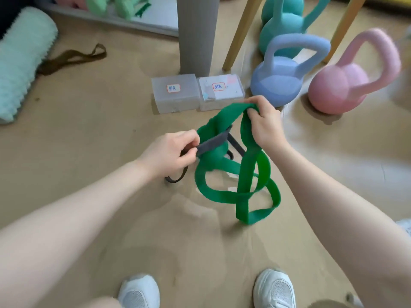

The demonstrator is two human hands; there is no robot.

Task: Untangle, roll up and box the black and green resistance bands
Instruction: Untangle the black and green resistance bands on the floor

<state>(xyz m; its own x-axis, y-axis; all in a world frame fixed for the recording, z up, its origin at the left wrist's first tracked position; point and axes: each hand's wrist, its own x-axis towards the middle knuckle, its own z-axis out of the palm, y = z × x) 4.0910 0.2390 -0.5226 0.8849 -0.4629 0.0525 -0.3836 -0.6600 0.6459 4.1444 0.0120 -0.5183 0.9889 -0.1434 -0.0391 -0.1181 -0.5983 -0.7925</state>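
untangling is the step in hand: a green resistance band hangs in several twisted loops in mid-air above a tan floor, with a black resistance band threaded through its upper loops. the right hand holds the green band up by its top fold, fingers curled round the strap so the grip is closed on it, wrist bent down and forearm reaching in from the lower right. the left hand pinches a flat stretch of the black band between thumb and fingers, a closed grip, and draws it off to the left; its forearm comes in from the lower left. more of the black band trails below the left hand to the floor, and a short piece shows behind the green loops. the lowest green loop hangs close to the floor; whether it touches cannot be told. judging from this, the next move calls for working the black strap free of the green loops before either can be rolled. just beyond the hands stand two clear plastic boxes with labelled lids, side by side and shut. to their right are a lilac kettlebell and a pink kettlebell. two white shoes show at the bottom edge.
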